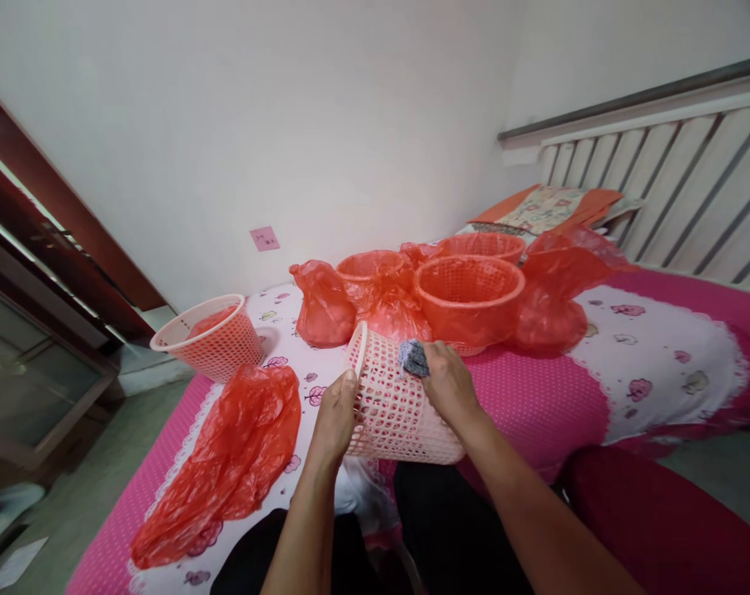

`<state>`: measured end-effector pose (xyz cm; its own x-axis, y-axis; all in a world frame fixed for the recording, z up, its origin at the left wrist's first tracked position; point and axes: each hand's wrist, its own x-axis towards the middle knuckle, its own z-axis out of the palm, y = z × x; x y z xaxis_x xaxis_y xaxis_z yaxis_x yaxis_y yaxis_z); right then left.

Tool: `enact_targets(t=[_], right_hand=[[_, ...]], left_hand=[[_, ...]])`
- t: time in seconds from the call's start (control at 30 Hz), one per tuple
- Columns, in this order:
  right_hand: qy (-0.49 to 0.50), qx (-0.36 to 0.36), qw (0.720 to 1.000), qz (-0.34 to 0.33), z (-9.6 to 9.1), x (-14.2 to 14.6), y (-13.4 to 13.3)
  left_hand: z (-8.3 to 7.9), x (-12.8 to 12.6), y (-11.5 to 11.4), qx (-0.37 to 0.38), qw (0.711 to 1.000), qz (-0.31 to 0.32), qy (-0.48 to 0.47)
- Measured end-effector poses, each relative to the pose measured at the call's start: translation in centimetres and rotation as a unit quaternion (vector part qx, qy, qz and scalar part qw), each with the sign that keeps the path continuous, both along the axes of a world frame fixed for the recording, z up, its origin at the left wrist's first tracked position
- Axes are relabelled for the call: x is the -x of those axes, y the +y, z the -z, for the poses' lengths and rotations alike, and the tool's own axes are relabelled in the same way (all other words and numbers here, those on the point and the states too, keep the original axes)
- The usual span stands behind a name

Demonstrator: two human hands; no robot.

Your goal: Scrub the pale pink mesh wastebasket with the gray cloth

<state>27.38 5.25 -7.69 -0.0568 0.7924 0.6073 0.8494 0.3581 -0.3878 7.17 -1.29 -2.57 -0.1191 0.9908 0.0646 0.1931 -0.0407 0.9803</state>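
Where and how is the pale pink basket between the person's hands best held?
Probably by its rim, coming from the left: the basket lies tilted with its mouth turned that way, offering an edge where the left hand's grip sits.

Under my left hand the perforated basket looks like smooth plastic with a soft, dull sheen. The crumpled cloth in my right hand looks matt, rough and fuzzy. To the left of my left hand lies a red bag of thin, glossy, creased plastic film. Beyond my right hand, the same kind of shiny film covers a wrapped basket. Around both my hands, the bedspread is matt printed cloth; well beyond my left, a note looks like flat paper on a smooth, matt wall.
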Motion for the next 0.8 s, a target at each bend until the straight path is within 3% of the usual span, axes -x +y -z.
enact_targets(t=[0.3, 0.57, 0.8], right_hand=[[0.042, 0.046, 0.996, 0.068, 4.6, -5.9, 0.6], [0.077, 0.061, 0.993, 0.058, 6.3, -6.9, -0.3], [0.113, 0.073, 0.991, 0.021, 6.4, -6.1, -1.2]], left_hand=[[0.4, -0.1, 0.0, -0.014, 1.0, -0.003, 0.019], [-0.6, 0.8, 0.4, -0.1, 0.992, -0.035, 0.064], [-0.3, 2.1, 0.4, 0.022, 0.996, -0.08, 0.012]])
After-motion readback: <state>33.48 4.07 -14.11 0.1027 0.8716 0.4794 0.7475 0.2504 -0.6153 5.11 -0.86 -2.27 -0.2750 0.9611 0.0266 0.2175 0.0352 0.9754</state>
